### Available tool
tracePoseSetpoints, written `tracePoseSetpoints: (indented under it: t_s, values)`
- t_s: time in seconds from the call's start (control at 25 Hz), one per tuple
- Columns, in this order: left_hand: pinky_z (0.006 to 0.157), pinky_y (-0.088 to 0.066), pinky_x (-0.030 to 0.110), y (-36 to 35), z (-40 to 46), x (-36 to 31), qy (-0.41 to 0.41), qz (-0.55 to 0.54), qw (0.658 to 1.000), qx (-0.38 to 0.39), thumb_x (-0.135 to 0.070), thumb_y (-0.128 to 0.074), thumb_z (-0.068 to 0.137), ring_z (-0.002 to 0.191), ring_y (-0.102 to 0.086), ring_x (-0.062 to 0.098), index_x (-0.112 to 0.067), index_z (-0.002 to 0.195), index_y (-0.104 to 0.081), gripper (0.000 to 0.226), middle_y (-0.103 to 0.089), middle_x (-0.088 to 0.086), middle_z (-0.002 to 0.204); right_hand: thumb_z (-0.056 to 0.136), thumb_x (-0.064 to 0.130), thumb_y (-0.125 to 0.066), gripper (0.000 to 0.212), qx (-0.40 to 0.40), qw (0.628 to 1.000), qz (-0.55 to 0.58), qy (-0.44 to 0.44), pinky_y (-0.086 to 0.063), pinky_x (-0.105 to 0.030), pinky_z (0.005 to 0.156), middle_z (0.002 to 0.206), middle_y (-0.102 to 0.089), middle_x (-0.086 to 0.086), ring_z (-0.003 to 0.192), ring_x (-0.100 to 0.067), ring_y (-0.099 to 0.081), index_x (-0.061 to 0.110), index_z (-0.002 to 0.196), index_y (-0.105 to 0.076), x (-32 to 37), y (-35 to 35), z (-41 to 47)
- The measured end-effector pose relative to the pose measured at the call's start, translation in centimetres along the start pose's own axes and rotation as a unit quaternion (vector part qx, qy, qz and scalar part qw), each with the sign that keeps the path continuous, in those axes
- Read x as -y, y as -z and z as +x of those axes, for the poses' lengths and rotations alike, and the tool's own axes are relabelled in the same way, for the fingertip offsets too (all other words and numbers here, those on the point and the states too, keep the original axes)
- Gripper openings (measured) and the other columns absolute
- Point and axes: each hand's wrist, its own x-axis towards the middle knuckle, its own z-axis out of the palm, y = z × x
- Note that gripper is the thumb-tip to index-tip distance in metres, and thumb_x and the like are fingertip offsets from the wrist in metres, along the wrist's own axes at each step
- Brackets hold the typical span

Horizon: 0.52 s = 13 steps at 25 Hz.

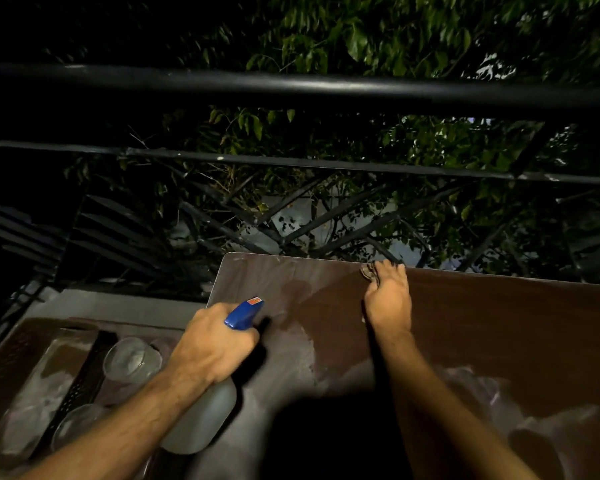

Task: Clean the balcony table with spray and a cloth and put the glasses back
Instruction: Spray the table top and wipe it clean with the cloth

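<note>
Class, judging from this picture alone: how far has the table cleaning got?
Done: table wet at left. In hand: left hand grips spray bottle; right hand presses cloth at far edge. Left: two glasses wait on the side surface.

Dark brown table (499,323), streaked wet, with a cloth (369,271) at its far edge

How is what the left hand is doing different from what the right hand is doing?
The left hand grips a spray bottle by its blue trigger head, held over the table's left edge; the right hand presses a cloth flat against the table at its far edge. The left hand is curled in a fist; the right hand is stretched out, fingers forward. Both reach over the same brown table.
</note>
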Motion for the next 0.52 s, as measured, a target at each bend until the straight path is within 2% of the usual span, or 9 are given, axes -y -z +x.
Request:
tracePoseSetpoints:
  t_s: [0.08, 0.2, 0.28, 0.32, 0.36, 0.44, 0.52]
  values:
    - [0.050, -0.038, 0.030, 0.2, 0.2, 0.2, 0.013, -0.009, 1.000, -0.001, -0.015, -0.062, 0.078, 0.060, -0.059, 0.027, -0.013, 0.061, -0.051, 0.020, -0.062, 0.005, 0.065, 0.091, 0.007, -0.050, 0.046, -0.015, 0.999, -0.021, 0.039, -0.012, -0.033, 0.119, 0.147, -0.043, -0.011, 0.143, -0.028, -0.023, 0.005, 0.137, -0.049, 2.6, -0.7, -1.5]
    - [0.049, -0.037, 0.029, 0.4, 0.6, -0.1, 0.015, -0.011, 1.000, -0.002, -0.014, -0.063, 0.078, 0.056, -0.058, 0.023, -0.015, 0.059, -0.051, 0.023, -0.061, 0.003, 0.062, 0.076, 0.000, -0.064, 0.047, 0.086, 0.969, -0.002, 0.233, -0.019, -0.040, 0.117, 0.133, -0.056, -0.017, 0.133, -0.037, -0.041, 0.002, 0.124, -0.061, 8.0, -4.3, -6.3]
    - [0.049, -0.040, 0.030, 0.4, 0.8, -0.5, 0.009, -0.016, 1.000, -0.002, -0.013, -0.064, 0.078, 0.055, -0.059, 0.022, -0.015, 0.058, -0.053, 0.023, -0.062, 0.002, 0.058, 0.081, 0.004, -0.061, 0.049, 0.190, 0.925, 0.017, 0.328, -0.011, -0.034, 0.118, 0.142, -0.049, -0.011, 0.141, -0.031, -0.029, 0.006, 0.130, -0.057, 10.8, -5.3, -9.3]
    - [0.049, -0.042, 0.031, 0.4, 0.9, -0.6, 0.009, -0.020, 1.000, -0.002, -0.013, -0.064, 0.077, 0.055, -0.060, 0.022, -0.015, 0.058, -0.054, 0.022, -0.062, 0.002, 0.058, 0.085, 0.004, -0.058, 0.048, 0.218, 0.910, 0.035, 0.352, -0.011, -0.032, 0.119, 0.145, -0.046, -0.009, 0.143, -0.027, -0.024, 0.008, 0.132, -0.054, 11.2, -4.8, -9.6]
    - [0.049, -0.042, 0.031, 0.4, 0.9, -0.7, 0.011, -0.023, 1.000, -0.003, -0.013, -0.064, 0.077, 0.055, -0.061, 0.022, -0.015, 0.058, -0.054, 0.021, -0.063, 0.002, 0.058, 0.084, 0.003, -0.059, 0.047, 0.206, 0.906, 0.046, 0.368, -0.014, -0.033, 0.119, 0.143, -0.048, -0.010, 0.142, -0.026, -0.028, 0.007, 0.131, -0.056, 11.0, -4.0, -8.9]
    - [0.048, -0.043, 0.031, 0.4, 1.0, -0.3, 0.028, -0.033, 0.999, -0.005, -0.014, -0.064, 0.077, 0.054, -0.063, 0.025, -0.013, 0.060, -0.055, 0.019, -0.064, 0.003, 0.058, 0.078, -0.004, -0.064, 0.043, 0.125, 0.930, 0.030, 0.344, -0.025, -0.037, 0.114, 0.131, -0.059, -0.014, 0.131, -0.028, -0.045, 0.006, 0.119, -0.064, 9.2, -2.9, -5.7]
    - [0.052, -0.050, 0.036, 0.4, 1.0, 0.2, 0.052, -0.048, 0.998, -0.003, -0.017, -0.065, 0.076, 0.057, -0.068, 0.028, -0.011, 0.064, -0.060, 0.014, -0.068, 0.006, 0.062, 0.088, 0.001, -0.054, 0.043, 0.067, 0.977, 0.002, 0.202, -0.020, -0.035, 0.118, 0.139, -0.052, -0.008, 0.137, -0.024, -0.036, 0.013, 0.129, -0.058, 5.7, -2.3, -1.7]
